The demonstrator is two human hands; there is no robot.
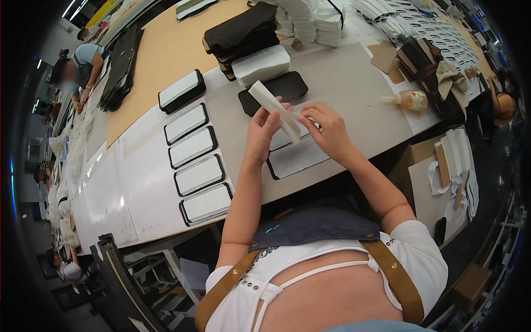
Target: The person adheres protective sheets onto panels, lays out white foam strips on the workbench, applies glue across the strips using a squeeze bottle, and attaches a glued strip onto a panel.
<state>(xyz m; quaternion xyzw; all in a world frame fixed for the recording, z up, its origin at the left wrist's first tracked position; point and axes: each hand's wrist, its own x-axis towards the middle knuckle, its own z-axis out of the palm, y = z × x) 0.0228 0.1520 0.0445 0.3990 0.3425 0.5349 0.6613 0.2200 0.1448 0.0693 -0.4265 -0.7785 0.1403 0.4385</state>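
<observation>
My left hand [262,133] is closed around a long white rectangular panel [271,104], held tilted above the table. The fingers of my right hand [327,130] pinch a thin white layer at the panel's right edge; whether that layer is coming away from it I cannot tell. Below my hands lie two white pieces with black edges, the nearer one [296,160] partly over the table's front edge area. Just beyond, a black rectangular piece [297,86] lies partly under a stack of white panels [261,66].
Left of my arms runs a column of several black-edged white pieces [192,146]. A stack of black pieces [240,36] stands at the back. To the right are a glue bottle [412,100] and a cardboard box [420,177] with white strips. Other people work at the far left.
</observation>
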